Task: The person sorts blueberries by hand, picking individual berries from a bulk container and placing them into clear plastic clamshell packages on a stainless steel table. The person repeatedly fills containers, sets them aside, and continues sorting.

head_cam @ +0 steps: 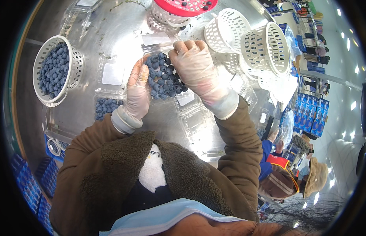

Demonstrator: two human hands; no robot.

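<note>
A clear plastic clamshell punnet filled with blueberries [163, 77] is tilted up before me. My left hand [139, 77], in a thin translucent glove, holds its left side, thumb along the edge. My right hand [192, 63], gloved too, is at the upper right of the berries with its fingers bent; its fingertips are partly hidden, and whether they pinch a berry or the rim does not show. Left of my left hand lies another punnet of blueberries [107, 106]. A white perforated basket [76, 69] holds many loose blueberries [54, 70] at the far left.
Two white baskets [227, 28] [261, 48] stand at the upper right. A red perforated colander [183, 12] with a few berries sits on a basket at the top. Open clamshells [197, 121] lie on the metal table [162, 118]. A co-worker in a straw hat [315, 177] is at the right.
</note>
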